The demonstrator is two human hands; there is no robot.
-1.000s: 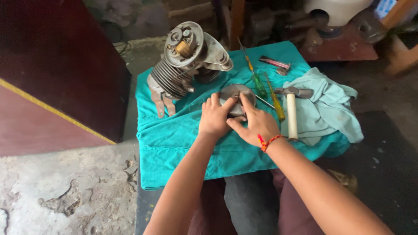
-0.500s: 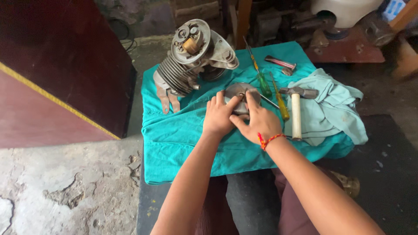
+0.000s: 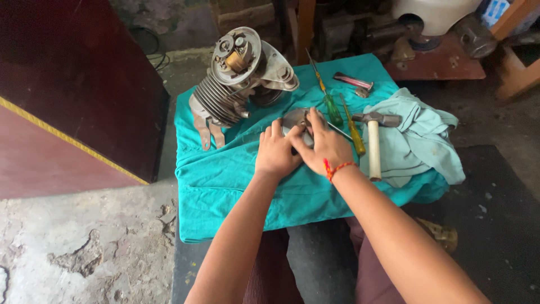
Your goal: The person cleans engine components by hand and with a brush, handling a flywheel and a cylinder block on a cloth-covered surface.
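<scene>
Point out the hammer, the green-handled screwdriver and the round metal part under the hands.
hammer [image 3: 374, 149], head view, on its pale handle.
green-handled screwdriver [image 3: 334, 114], head view, on the green handle.
round metal part [image 3: 295, 120], head view, on its exposed top face.

Workshop (engine [image 3: 239, 79], hammer [image 3: 373, 141], screwdrivers [image 3: 332, 110])

A finned engine block [image 3: 236, 84] sat far left on the teal cloth [image 3: 225, 180]; screwdrivers [image 3: 343, 115] and a hammer [image 3: 373, 141] lay right, by a pale rag [image 3: 422, 141].
</scene>
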